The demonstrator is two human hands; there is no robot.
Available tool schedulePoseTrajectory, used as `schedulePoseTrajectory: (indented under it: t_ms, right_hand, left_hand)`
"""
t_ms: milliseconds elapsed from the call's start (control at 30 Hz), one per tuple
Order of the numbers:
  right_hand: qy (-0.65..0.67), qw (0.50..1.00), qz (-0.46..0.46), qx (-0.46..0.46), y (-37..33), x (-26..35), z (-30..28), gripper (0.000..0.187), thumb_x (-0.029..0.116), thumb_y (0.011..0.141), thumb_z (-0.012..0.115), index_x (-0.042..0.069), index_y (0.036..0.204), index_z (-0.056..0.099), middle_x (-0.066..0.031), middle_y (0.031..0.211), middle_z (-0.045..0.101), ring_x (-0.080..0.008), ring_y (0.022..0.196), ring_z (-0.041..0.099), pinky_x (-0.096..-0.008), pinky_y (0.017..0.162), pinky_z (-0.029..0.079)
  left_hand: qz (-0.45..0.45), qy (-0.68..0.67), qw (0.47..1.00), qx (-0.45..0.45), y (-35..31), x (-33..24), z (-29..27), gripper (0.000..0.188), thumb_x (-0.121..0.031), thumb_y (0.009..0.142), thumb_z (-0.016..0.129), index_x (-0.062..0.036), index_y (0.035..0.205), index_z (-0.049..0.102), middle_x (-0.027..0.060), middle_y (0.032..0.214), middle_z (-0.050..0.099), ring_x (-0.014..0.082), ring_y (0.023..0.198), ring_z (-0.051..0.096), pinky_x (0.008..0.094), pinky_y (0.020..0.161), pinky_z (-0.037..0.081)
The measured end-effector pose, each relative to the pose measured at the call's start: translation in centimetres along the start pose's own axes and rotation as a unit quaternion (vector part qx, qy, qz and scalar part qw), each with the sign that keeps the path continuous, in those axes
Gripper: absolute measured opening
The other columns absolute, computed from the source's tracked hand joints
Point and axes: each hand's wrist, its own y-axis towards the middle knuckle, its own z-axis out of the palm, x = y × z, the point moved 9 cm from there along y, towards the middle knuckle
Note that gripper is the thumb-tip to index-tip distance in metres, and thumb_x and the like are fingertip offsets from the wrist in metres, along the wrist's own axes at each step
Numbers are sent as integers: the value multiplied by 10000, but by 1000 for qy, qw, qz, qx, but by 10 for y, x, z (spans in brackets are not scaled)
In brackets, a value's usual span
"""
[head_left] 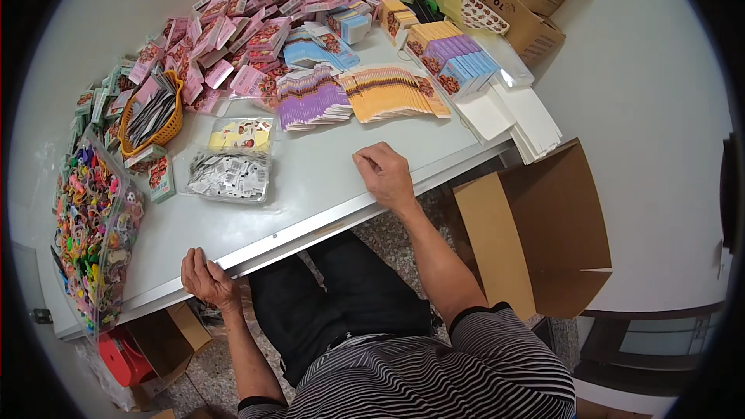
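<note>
My left hand (208, 279) rests on the front edge of the white table (310, 178), fingers loosely bent and slightly apart, holding nothing. Further right, my right hand (386, 176) lies on the tabletop with its fingers curled in; nothing shows in it. Beyond it stand fanned rows of orange packets (392, 93) and purple packets (312, 98), with blue packets (320, 48) behind. Between my hands and the back pile sits a clear plastic tray (268, 186) of small black-and-white printed slips (226, 176) and yellow sticker sheets (239, 134).
Pink boxes (225, 31) heap along the back. A yellow basket (167, 133) holds dark packets. At left lies a clear bag of colourful small figures (93, 225). Stacked packets (454, 58) and white cards (516, 112) stand at right; an open carton (535, 233) is below.
</note>
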Motion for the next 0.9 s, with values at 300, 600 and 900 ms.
schedulePoseTrajectory:
  t_ms: [300,600,900]
  right_hand:
    - [-5,1000,-7,-9,2,3,7,69,78,880,699,9,886,707,-125,804,665,-274,679,648,-358,619,519]
    - [-15,1000,-12,-12,7,-2,16,58,67,873,700,10,881,706,-123,808,668,-278,707,655,-362,636,524]
    - [-19,1000,-14,-11,6,-6,25,62,73,878,696,12,885,705,-122,826,673,-284,724,658,-360,643,529]
  left_hand:
    - [-4,0,1000,1,4,5,3,330,-204,1001,507,-6,1199,683,144,1247,659,308,1200,576,439,1058,376]
    - [-1,-8,1000,-10,5,11,16,323,-191,995,507,-2,1184,688,148,1238,666,306,1201,580,438,1061,371]
    - [3,-10,1000,-13,2,17,20,329,-183,991,503,12,1179,688,157,1231,669,308,1193,585,441,1064,371]
